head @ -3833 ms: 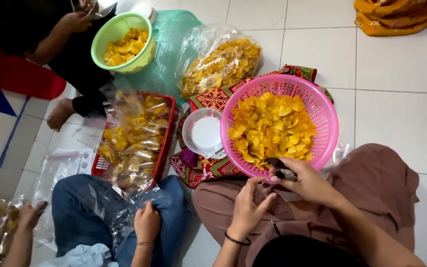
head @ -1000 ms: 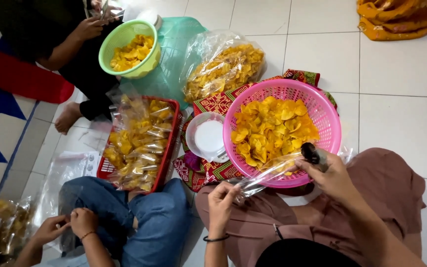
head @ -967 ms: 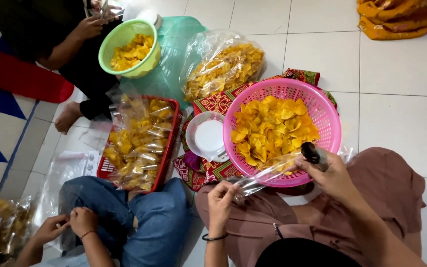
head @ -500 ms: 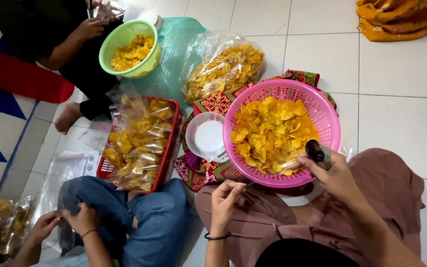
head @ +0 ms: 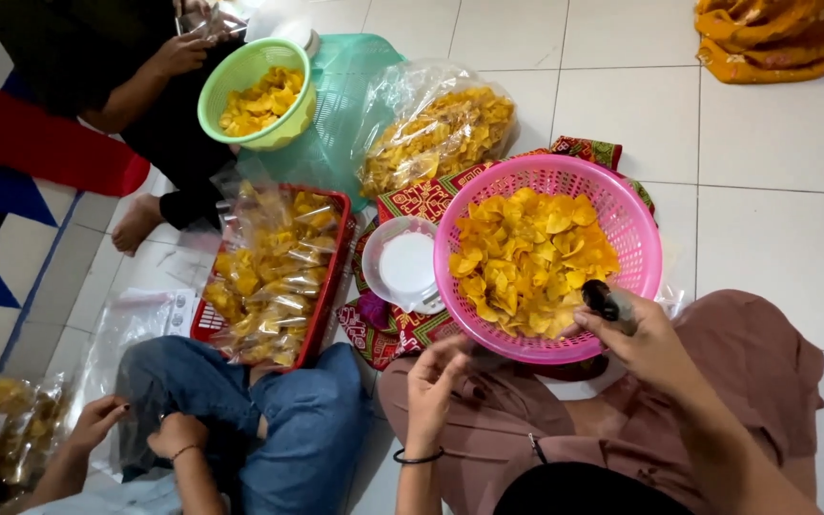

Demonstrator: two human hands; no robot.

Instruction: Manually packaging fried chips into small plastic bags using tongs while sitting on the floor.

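My right hand (head: pixel 643 336) is closed on a small dark object (head: pixel 601 299) at the near rim of the pink basket (head: pixel 633 224), which is heaped with yellow chips (head: pixel 526 257). My left hand (head: pixel 436 380), with a dark band at the wrist, hovers over my brown-clad lap just below the basket. Its fingers are loosely bent and hold nothing I can see. A bit of clear plastic (head: pixel 671 301) shows beside my right hand.
A white bowl (head: pixel 402 265) sits left of the basket on a patterned cloth (head: pixel 412 202). A red tray (head: pixel 331 277) holds bagged chips. Farther off are a big clear bag of chips (head: pixel 436 138) and a green bowl (head: pixel 290 59) held by another person. A person in jeans (head: pixel 307 429) sits at my left.
The clear bag stretched between my hands a second ago is gone from view. My left hand has let go and dropped toward my lap. The right hand stayed at the basket rim.
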